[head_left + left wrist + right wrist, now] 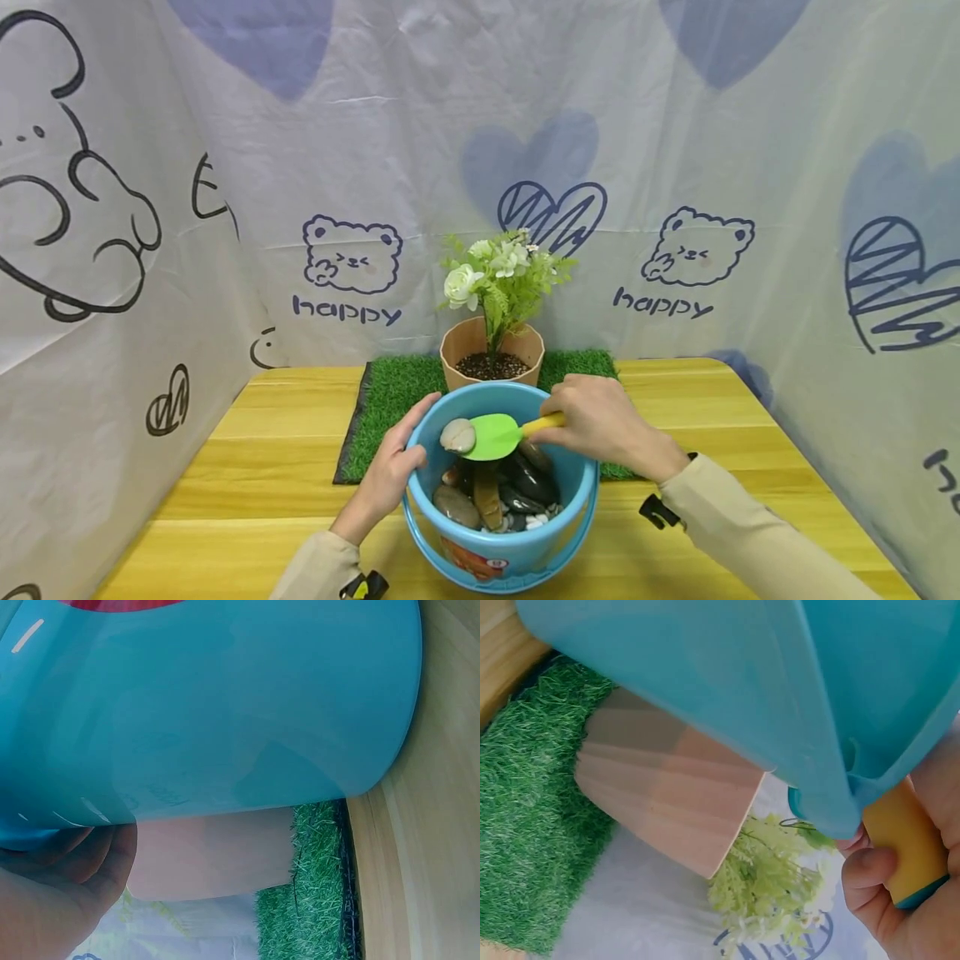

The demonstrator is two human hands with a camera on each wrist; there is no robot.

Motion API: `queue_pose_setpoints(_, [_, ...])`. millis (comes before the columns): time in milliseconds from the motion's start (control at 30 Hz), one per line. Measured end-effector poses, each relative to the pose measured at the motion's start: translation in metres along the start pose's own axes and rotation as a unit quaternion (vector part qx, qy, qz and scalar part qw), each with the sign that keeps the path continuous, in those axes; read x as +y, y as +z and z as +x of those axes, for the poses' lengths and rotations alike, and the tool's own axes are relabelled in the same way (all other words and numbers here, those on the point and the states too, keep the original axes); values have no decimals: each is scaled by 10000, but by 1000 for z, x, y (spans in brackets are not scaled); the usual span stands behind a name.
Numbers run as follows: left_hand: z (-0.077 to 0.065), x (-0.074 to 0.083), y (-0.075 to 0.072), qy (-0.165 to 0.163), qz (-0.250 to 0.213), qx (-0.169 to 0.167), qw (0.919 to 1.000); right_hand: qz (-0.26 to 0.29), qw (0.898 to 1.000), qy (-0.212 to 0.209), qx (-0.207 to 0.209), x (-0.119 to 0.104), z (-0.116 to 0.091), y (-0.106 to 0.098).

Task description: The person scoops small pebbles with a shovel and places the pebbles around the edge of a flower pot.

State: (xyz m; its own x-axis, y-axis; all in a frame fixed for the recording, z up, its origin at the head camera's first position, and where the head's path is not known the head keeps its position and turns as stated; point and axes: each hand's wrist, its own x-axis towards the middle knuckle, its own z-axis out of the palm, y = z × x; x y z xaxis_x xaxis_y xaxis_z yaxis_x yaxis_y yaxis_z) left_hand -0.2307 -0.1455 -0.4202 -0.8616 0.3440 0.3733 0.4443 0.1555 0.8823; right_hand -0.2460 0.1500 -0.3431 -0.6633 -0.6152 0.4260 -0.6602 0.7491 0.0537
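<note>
A light blue bucket (504, 546) stands on the table in front of a potted plant. My left hand (390, 467) holds its left rim, thumb at the edge and fingers along the outer wall; the left wrist view shows the fingers (97, 855) against that wall. With my right hand (600, 421) I grip the yellow handle (907, 844) of a small shovel whose green blade (495, 437) is inside the bucket. A pale round stone (458, 436) sits at the blade's tip. Beneath lie dark glossy stones (528, 479), a brown stone (487, 496) and small white pebbles (536, 522).
Behind the bucket, a beige pot (491, 354) with dark soil and white flowers (495, 275) stands on a green turf mat (397, 392). All of this is on a wooden table (247, 467). Printed cloth walls (420, 167) close in the back and sides.
</note>
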Motion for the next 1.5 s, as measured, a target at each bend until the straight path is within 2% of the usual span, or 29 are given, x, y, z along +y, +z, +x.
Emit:
queue_pose_setpoints(367, [0, -1, 0, 41, 18, -61, 10000, 198, 9994, 203, 204, 3, -9, -1])
queue_pose_setpoints(633, [0, 1, 2, -122, -20, 44, 9999, 347, 9978, 355, 444, 7, -15, -4])
queue_pose_setpoints(967, [-2, 3, 4, -202, -201, 25, 9996, 430, 9965, 329, 631, 9, -22, -4])
queue_pose_setpoints(1267, [-2, 3, 5, -302, -116, 52, 9995, 525, 9957, 323, 685, 10, -25, -2])
queue_pose_setpoints(1500, [-2, 5, 2, -282, -97, -104, 9995, 592, 9949, 362, 729, 10, -25, -1])
